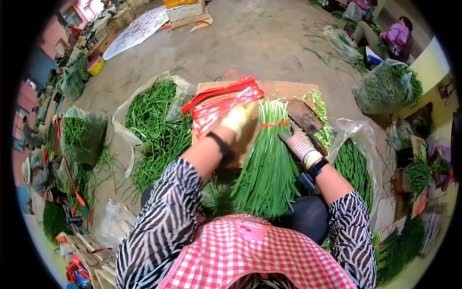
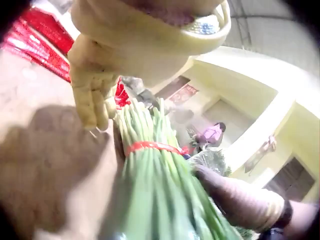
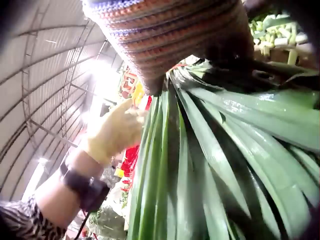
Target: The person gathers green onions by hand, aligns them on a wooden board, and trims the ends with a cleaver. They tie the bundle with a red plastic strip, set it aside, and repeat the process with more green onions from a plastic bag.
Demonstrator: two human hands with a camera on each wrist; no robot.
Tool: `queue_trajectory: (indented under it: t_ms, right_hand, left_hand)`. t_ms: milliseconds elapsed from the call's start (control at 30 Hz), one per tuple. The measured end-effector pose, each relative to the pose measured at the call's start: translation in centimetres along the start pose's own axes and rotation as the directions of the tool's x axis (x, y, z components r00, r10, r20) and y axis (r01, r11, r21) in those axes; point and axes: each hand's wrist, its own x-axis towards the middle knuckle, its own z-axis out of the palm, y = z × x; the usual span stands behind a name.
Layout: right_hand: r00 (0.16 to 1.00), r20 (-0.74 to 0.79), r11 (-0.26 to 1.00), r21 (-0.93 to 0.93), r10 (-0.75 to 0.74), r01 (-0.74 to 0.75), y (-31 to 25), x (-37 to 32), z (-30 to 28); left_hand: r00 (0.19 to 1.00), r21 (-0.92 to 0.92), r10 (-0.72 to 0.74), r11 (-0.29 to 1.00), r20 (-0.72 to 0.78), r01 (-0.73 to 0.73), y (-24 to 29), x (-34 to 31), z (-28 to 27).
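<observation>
A fanned bundle of garlic chives lies across the board's front edge, pale cut ends away from me. A red tie circles it near those ends. My right hand, in a striped knit glove with dark fingertips, grips the bundle's right side just below the tie. In a pale yellow glove, my left hand is between the bundle and a pile of red plastic strips. Its fingers point down, fairly straight, beside the cut ends in the left wrist view, holding nothing visible.
A broad dark blade lies right of the bundle on the wooden board, by chopped pale stem ends. Open plastic bags of chives stand left and right. A seated person is at the far right.
</observation>
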Motion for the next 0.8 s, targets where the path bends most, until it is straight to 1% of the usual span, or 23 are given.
queue_trajectory:
  t_ms: [33,67,133,167,200,233,267,333,367,400,433,467,500,533,567,600,633,667,700,733,767,800]
  right_hand:
    - [1.0,0.028,1.0,0.014,0.002,-0.003,0.1,0.1,-0.1]
    - [0.999,-0.04,0.997,-0.069,-0.032,0.029,0.8,0.7,0.7]
    - [0.989,0.146,0.989,0.149,-0.026,0.004,-2.2,-1.4,0.5]
    - [0.991,0.068,0.986,0.129,-0.118,0.108,-0.4,-0.1,2.3]
    - [0.977,0.06,0.978,0.044,-0.207,0.205,-4.0,-2.5,1.4]
    - [0.976,0.013,0.976,0.044,-0.216,0.215,-5.6,-4.5,1.6]
    - [0.974,-0.033,0.973,0.043,-0.226,0.227,-6.8,-6.1,1.9]
    - [0.979,-0.02,0.976,-0.077,-0.204,0.202,-8.4,-8.6,2.2]
    - [0.962,-0.01,0.962,-0.015,-0.273,0.273,-9.5,-10.3,1.6]
    - [0.948,0.032,0.949,0.004,-0.316,0.316,-9.4,-10.9,1.2]
    - [0.93,0.073,0.933,0.024,-0.359,0.358,-9.0,-11.0,0.3]
    - [0.882,0.077,0.885,0.0,-0.465,0.466,-7.9,-10.5,-1.2]
    - [0.822,0.079,0.823,-0.024,-0.564,0.567,-6.8,-10.1,-2.8]
    - [0.877,-0.021,0.856,-0.227,-0.481,0.464,-5.8,-9.1,-5.0]
    - [0.824,-0.19,0.826,-0.326,-0.534,0.46,-2.9,-6.9,-6.2]
    - [0.915,-0.23,0.902,-0.363,-0.33,0.234,-1.4,-5.6,-8.0]
    - [0.928,-0.239,0.888,-0.431,-0.284,0.161,-0.2,-5.6,-9.6]
    - [0.947,-0.248,0.817,-0.576,-0.206,0.026,3.3,-3.0,-9.6]
    - [0.966,-0.232,0.799,-0.599,-0.111,-0.052,4.5,-2.5,-9.3]
    - [0.975,-0.186,0.796,-0.605,-0.117,-0.02,4.8,-3.0,-9.1]
    - [0.979,-0.167,0.775,-0.632,-0.121,-0.012,5.7,-2.5,-8.2]
    - [0.981,-0.147,0.751,-0.66,-0.126,-0.002,6.8,-1.3,-7.1]
  left_hand:
    - [0.988,-0.156,-0.002,0.987,0.155,0.027,-0.3,-1.4,1.1]
    - [0.951,-0.3,0.017,0.95,0.308,0.08,-1.2,-2.2,2.5]
    - [0.909,-0.197,0.261,0.959,0.325,-0.205,-1.3,-3.5,3.2]
    - [0.928,-0.263,0.204,0.957,0.312,-0.122,2.5,-6.4,2.6]
    - [0.941,-0.328,0.143,0.944,0.306,-0.037,4.6,-8.1,2.6]
    - [0.917,-0.466,0.246,0.881,0.313,-0.078,3.2,-7.1,3.6]
    - [0.905,-0.576,0.258,0.817,0.338,-0.018,3.5,-8.1,3.3]
    - [0.899,-0.618,0.29,0.785,0.329,-0.027,5.5,-11.6,1.1]
    - [0.887,-0.606,0.329,0.792,0.323,-0.073,5.3,-12.3,0.2]
    - [0.912,-0.546,0.282,0.834,0.296,-0.081,7.5,-15.3,-1.6]
    - [0.908,-0.51,0.325,0.846,0.263,-0.155,7.6,-15.9,-2.9]
    - [0.899,-0.471,0.369,0.852,0.235,-0.226,7.5,-16.3,-4.2]
    - [0.896,-0.46,0.39,0.849,0.211,-0.261,7.8,-17.0,-5.6]
    - [0.891,-0.45,0.413,0.843,0.188,-0.296,8.4,-17.8,-6.8]
    - [0.883,-0.444,0.435,0.836,0.176,-0.323,10.1,-19.2,-7.8]
    - [0.876,-0.44,0.456,0.827,0.159,-0.35,11.9,-20.8,-8.7]
    - [0.848,-0.385,0.485,0.839,0.213,-0.383,13.3,-21.6,-9.4]
    - [0.839,-0.366,0.498,0.839,0.219,-0.402,13.3,-21.0,-9.1]
    - [0.844,-0.255,0.487,0.865,0.224,-0.431,14.2,-21.2,-8.6]
    - [0.851,-0.141,0.474,0.88,0.226,-0.453,15.2,-21.4,-7.6]
    - [0.792,-0.086,0.518,0.85,0.323,-0.52,15.8,-20.6,-6.5]
    - [0.781,0.008,0.552,0.815,0.291,-0.579,13.6,-17.4,-4.5]
